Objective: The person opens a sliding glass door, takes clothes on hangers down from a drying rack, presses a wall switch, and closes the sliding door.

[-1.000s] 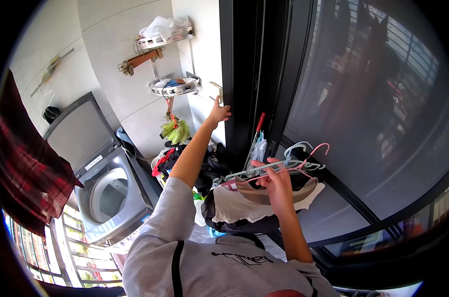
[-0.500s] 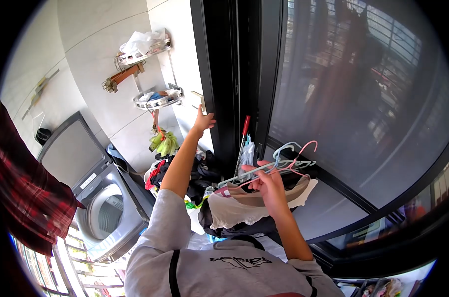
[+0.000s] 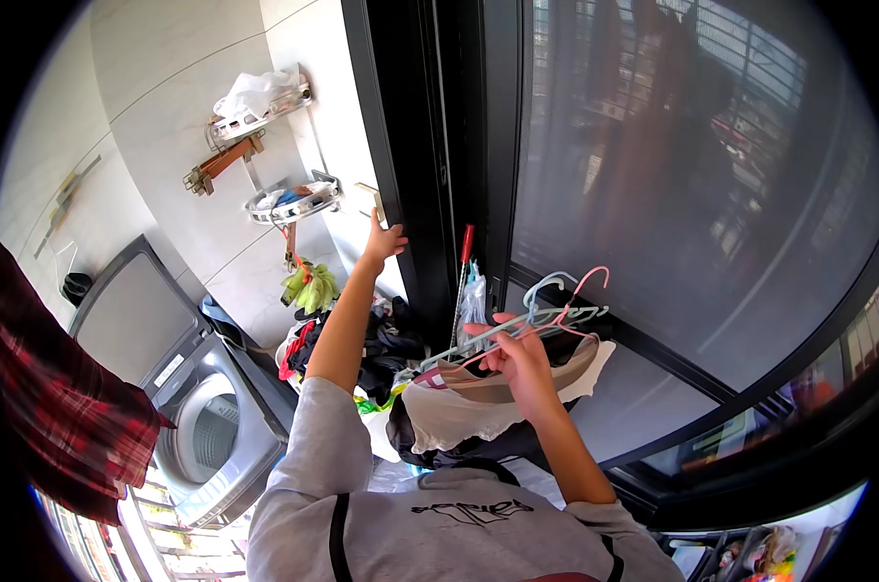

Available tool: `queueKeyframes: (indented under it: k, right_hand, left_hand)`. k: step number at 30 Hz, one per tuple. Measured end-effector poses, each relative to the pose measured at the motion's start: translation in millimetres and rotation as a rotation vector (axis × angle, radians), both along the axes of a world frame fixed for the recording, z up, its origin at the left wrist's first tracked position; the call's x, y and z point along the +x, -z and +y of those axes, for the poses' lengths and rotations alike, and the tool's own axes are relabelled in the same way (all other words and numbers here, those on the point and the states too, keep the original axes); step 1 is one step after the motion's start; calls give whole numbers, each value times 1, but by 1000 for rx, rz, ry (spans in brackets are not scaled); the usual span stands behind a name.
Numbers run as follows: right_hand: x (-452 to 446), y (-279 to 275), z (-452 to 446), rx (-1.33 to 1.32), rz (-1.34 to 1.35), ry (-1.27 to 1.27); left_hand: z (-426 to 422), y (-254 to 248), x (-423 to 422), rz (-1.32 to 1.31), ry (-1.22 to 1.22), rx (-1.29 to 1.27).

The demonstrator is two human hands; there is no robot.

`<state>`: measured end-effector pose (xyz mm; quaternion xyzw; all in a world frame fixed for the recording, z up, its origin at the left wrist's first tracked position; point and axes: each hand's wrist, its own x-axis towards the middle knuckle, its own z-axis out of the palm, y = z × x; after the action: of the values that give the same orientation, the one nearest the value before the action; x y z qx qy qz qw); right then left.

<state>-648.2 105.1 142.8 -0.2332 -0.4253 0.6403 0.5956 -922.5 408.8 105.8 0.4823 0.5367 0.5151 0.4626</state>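
At the wall beside the black door frame, my left hand (image 3: 386, 241) reaches up with its fingers apart. Its index fingertip is at the lower edge of a wall switch (image 3: 369, 200); I cannot tell whether it is pressing. Lower down, my right hand (image 3: 519, 359) is closed around several clothes hangers (image 3: 567, 312), pale green, blue and pink, with their hooks pointing up and right. A cream garment (image 3: 478, 415) hangs from them, with darker clothing (image 3: 449, 450) partly hidden behind it.
An open washing machine (image 3: 207, 432) stands at left, near a hanging red plaid shirt (image 3: 71, 398). Corner shelves (image 3: 294, 202) hold bags and small items above a clothes pile (image 3: 386, 344). A red-handled stick (image 3: 467, 242) leans by the glass door (image 3: 691, 213).
The view has shifted slightly, so the shelves and door frame sit further left. My left hand stays by the switch, and my right hand keeps hold of the hangers.
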Motion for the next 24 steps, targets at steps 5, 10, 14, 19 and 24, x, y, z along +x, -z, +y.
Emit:
queueKeyframes:
  k: [5,10,14,19,24]
  right_hand:
    - [2,-2,0,-7,-11,-4]
    - [3,-3,-2,-11,-12,-3]
    - [4,-3,-2,-14,-14,4]
    - [7,-1,-1,-14,-8,7]
    - [9,-4,-7,-6,-3,9]
  left_hand:
    - [2,1,1,-2,0,-4]
    - [1,0,1,-9,7,-5]
    - [2,0,1,-6,-1,-7]
    - [3,1,1,-6,-5,-5]
    - [-1,-2,2,-18,-2,-17]
